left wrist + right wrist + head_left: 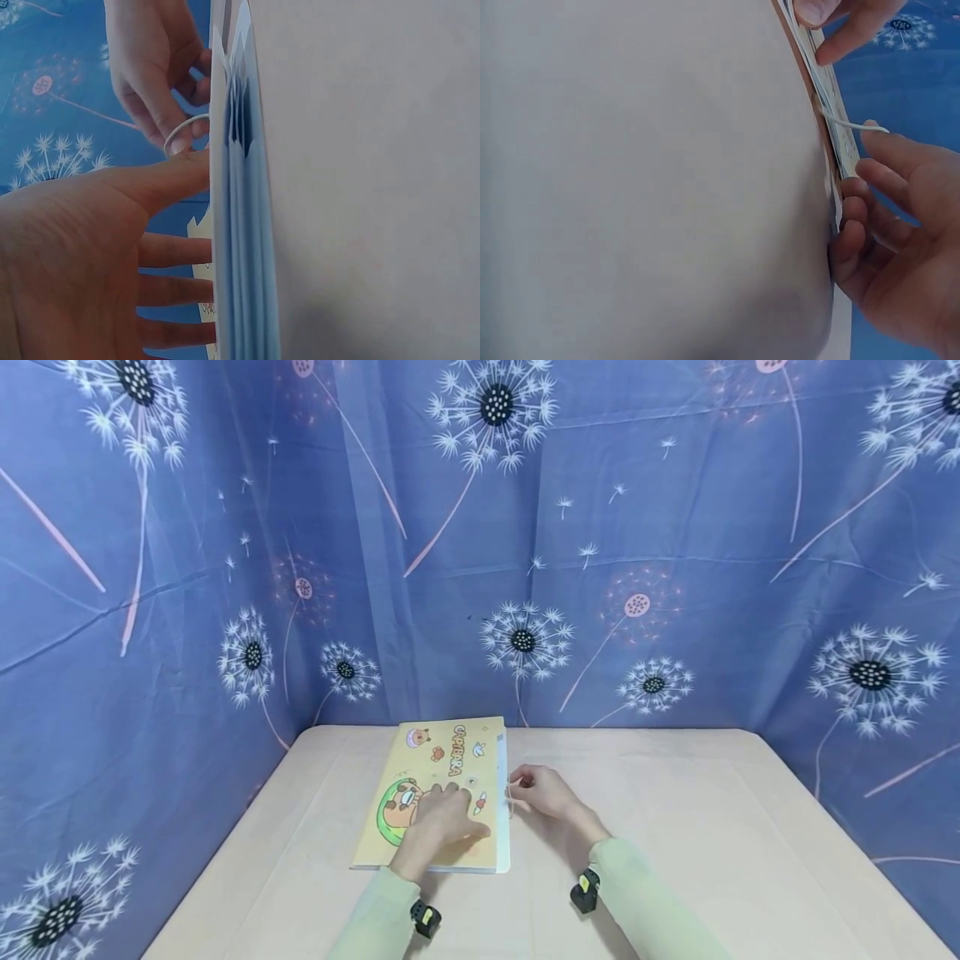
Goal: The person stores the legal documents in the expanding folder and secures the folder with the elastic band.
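A yellow file folder [465, 752] with capybara drawings lies on the table, its pleated blue inner pockets [247, 225] seen edge-on in the left wrist view. My left hand [446, 817] rests on the cover with its fingers fairly straight and its thumb toward the folder's right edge. Beside that edge, my right hand [546, 792] pinches a thin white cord [855, 125] between its fingertips. The cord bows out from the folder's edge as a small loop. The other fingers [853, 232] of the right hand are curled right at the folder's edge.
The pale table [675, 827] reaches back to a blue curtain [450, 610] with a dandelion print, which also hangs along the left and right. Small black devices are strapped at the left wrist [425, 918] and the right wrist [585, 891].
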`<state>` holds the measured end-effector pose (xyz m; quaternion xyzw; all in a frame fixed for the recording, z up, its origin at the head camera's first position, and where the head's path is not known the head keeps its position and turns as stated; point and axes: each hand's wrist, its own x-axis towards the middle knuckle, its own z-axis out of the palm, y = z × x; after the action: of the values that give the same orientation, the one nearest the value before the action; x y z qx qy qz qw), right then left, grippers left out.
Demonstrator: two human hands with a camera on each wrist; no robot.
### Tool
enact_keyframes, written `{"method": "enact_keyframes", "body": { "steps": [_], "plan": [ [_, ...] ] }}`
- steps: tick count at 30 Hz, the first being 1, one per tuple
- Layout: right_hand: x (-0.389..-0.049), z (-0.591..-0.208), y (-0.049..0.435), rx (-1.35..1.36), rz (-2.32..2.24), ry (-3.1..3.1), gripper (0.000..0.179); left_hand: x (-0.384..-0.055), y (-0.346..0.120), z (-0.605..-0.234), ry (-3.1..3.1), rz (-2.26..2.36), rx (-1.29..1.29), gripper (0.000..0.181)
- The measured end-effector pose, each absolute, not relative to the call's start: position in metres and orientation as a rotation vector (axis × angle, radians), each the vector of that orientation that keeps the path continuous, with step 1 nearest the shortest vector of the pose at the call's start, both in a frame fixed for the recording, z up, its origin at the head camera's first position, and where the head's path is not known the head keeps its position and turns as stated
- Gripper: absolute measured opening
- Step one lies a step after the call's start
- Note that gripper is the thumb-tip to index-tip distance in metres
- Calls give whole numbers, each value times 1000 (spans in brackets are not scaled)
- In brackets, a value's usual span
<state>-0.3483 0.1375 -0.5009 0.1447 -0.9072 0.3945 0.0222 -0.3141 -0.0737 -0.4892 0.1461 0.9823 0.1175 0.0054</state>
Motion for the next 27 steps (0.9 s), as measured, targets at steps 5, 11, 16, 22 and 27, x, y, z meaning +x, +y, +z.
{"method": "enact_keyframes", "body": {
  "steps": [5, 11, 16, 22, 27],
  "plan": [
    [-352, -499, 125, 477, 1233, -2782, 20, -314, -74, -488, 3082, 357, 462, 67],
    [-359, -500, 110, 497, 1205, -2774, 15, -314, -74, -489, 3075, 363, 462, 63],
    [-367, -500, 100, 588, 1089, -2787, 9, -316, -74, -490, 3077, 379, 453, 64],
    [-371, -498, 90, 666, 854, -2780, 5, -317, -73, -490, 3079, 362, 457, 63],
    [-374, -496, 82, 654, 658, -2834, 8, -316, -73, -487, 3081, 358, 451, 54]
  ]
}}
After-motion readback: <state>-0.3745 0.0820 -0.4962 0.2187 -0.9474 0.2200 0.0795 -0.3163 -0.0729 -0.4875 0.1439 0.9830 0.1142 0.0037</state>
